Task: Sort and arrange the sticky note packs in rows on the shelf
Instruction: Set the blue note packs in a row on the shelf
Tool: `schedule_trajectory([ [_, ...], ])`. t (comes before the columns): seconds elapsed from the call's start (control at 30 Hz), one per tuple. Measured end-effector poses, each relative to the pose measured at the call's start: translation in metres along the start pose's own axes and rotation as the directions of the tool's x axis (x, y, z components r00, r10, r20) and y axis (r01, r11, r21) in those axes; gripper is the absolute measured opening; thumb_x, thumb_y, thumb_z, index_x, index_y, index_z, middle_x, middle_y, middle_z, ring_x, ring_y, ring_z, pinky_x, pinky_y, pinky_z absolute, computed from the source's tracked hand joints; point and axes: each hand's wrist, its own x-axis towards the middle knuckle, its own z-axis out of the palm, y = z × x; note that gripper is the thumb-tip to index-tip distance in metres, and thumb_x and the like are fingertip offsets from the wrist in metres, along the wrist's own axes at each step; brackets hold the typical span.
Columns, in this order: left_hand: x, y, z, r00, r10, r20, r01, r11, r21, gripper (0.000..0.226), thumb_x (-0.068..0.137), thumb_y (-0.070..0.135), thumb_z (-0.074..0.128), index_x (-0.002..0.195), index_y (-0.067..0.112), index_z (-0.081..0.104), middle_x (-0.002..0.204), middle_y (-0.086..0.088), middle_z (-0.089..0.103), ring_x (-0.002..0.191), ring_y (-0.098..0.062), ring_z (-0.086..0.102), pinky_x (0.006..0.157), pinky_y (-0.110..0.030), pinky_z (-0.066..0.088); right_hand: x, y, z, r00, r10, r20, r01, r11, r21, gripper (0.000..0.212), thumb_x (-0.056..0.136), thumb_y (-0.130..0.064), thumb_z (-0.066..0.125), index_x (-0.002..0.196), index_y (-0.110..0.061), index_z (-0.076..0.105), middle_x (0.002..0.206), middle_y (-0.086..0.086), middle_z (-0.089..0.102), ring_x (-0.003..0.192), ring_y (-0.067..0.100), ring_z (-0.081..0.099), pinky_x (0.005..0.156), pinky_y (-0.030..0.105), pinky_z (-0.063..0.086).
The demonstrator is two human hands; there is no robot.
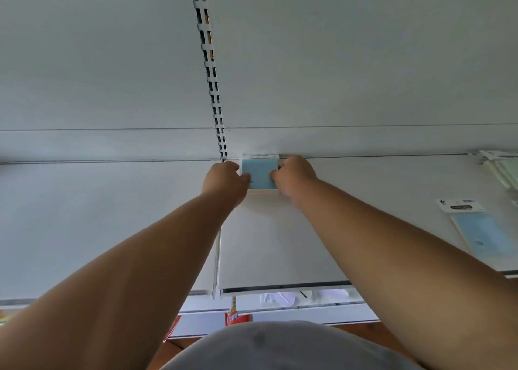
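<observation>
A blue sticky note pack point(260, 173) with a white header card lies at the back of the white shelf point(280, 243), against the rear panel. My left hand point(224, 180) grips its left edge and my right hand point(294, 177) grips its right edge. Both arms reach far forward over the shelf. A second blue pack point(482, 235) with a white header lies flat at the right side of the shelf. Pale green packs point(504, 170) lie at the far right rear, cut off by the frame edge.
A slotted metal upright point(211, 69) runs up the white back panel just left of the held pack. A seam point(217, 257) divides two shelf boards. Below the shelf's front edge point(280, 285) hang red packaged goods point(238, 318) on a lower level.
</observation>
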Motion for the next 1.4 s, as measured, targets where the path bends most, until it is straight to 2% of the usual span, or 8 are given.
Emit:
schedule_trajectory([
  [0.07, -0.003, -0.001, 0.001, 0.998, -0.023, -0.066, 0.021, 0.999, -0.033, 0.040, 0.089, 0.037, 0.060, 0.122, 0.013, 0.061, 0.120, -0.007, 0.064, 0.111, -0.027, 0.058, 0.088, -0.032, 0.045, 0.001, 0.001, 0.001, 1.000, -0.006, -0.028, 0.005, 1.000, -0.021, 0.028, 0.084, -0.028, 0.063, 0.104, -0.009, 0.070, 0.103, 0.012, 0.072, 0.095, 0.031, 0.067, 0.068, 0.025, 0.039],
  [0.33, -0.023, 0.004, -0.003, 0.989, 0.052, -0.141, -0.065, 0.993, -0.095, 0.038, 0.086, 0.033, 0.064, 0.122, 0.020, 0.063, 0.120, -0.002, 0.063, 0.108, -0.020, 0.060, 0.091, -0.029, 0.046, -0.023, -0.002, 0.000, 0.962, -0.151, -0.226, 0.132, 0.986, -0.097, 0.026, 0.087, -0.024, 0.053, 0.101, -0.007, 0.067, 0.107, 0.014, 0.064, 0.095, 0.033, 0.062, 0.073, 0.028, 0.043],
  [0.43, -0.049, 0.007, -0.013, 0.977, 0.027, -0.211, -0.084, 0.959, -0.270, 0.029, 0.088, 0.029, 0.062, 0.117, 0.024, 0.057, 0.102, 0.009, 0.063, 0.085, -0.008, 0.061, 0.069, -0.023, 0.044, -0.050, -0.002, -0.010, 0.930, -0.202, -0.308, 0.223, 0.974, 0.034, 0.018, 0.091, -0.027, 0.055, 0.095, -0.011, 0.062, 0.097, 0.007, 0.063, 0.085, 0.025, 0.058, 0.068, 0.027, 0.040],
  [0.53, -0.076, 0.001, -0.019, 0.981, 0.005, -0.192, -0.070, 0.940, -0.335, 0.021, 0.090, 0.024, 0.059, 0.108, 0.026, 0.051, 0.082, 0.016, 0.059, 0.069, 0.001, 0.056, 0.052, -0.018, 0.037, -0.079, 0.006, -0.015, 0.934, -0.230, -0.273, 0.260, 0.962, 0.081, 0.017, 0.090, -0.030, 0.059, 0.091, -0.013, 0.062, 0.088, 0.000, 0.064, 0.080, 0.020, 0.058, 0.067, 0.027, 0.044],
  [0.77, -0.120, -0.030, -0.002, 0.997, 0.047, 0.063, -0.042, 0.996, -0.078, 0.020, 0.079, 0.028, 0.069, 0.093, 0.021, 0.057, 0.090, 0.006, 0.064, 0.081, -0.018, 0.062, 0.071, -0.032, 0.053, -0.116, 0.057, -0.001, 0.990, -0.139, 0.034, 0.139, 0.990, -0.010, 0.020, 0.082, -0.034, 0.071, 0.082, -0.016, 0.061, 0.083, 0.003, 0.067, 0.081, 0.026, 0.065, 0.072, 0.031, 0.050],
  [0.97, -0.116, -0.023, 0.000, 0.997, 0.031, 0.076, -0.039, 0.994, 0.104, 0.021, 0.077, 0.030, 0.066, 0.094, 0.018, 0.059, 0.092, -0.002, 0.066, 0.084, -0.023, 0.060, 0.069, -0.030, 0.049, -0.113, 0.056, -0.004, 0.990, -0.124, 0.064, 0.127, 0.991, -0.052, 0.022, 0.076, -0.033, 0.073, 0.074, -0.015, 0.061, 0.076, 0.005, 0.068, 0.073, 0.028, 0.067, 0.070, 0.033, 0.055],
  [1.17, -0.123, -0.022, 0.005, 0.997, 0.001, 0.078, -0.015, 0.984, 0.179, 0.031, 0.079, 0.030, 0.062, 0.104, 0.013, 0.058, 0.102, -0.007, 0.064, 0.091, -0.029, 0.060, 0.072, -0.031, 0.046, -0.115, 0.052, -0.004, 0.989, -0.146, 0.035, 0.149, 0.982, -0.113, 0.024, 0.076, -0.033, 0.073, 0.086, -0.014, 0.063, 0.086, 0.002, 0.065, 0.081, 0.024, 0.060, 0.067, 0.026, 0.042],
  [1.4, -0.137, -0.008, 0.001, 0.982, 0.188, -0.010, -0.185, 0.973, 0.140, 0.034, 0.082, 0.019, 0.060, 0.113, 0.021, 0.047, 0.112, -0.002, 0.058, 0.092, -0.026, 0.061, 0.074, -0.034, 0.052, -0.124, 0.054, -0.010, 0.984, -0.167, -0.062, 0.163, 0.984, -0.074, 0.018, 0.084, -0.033, 0.061, 0.078, -0.017, 0.056, 0.077, 0.001, 0.061, 0.073, 0.024, 0.056, 0.061, 0.028, 0.037],
])
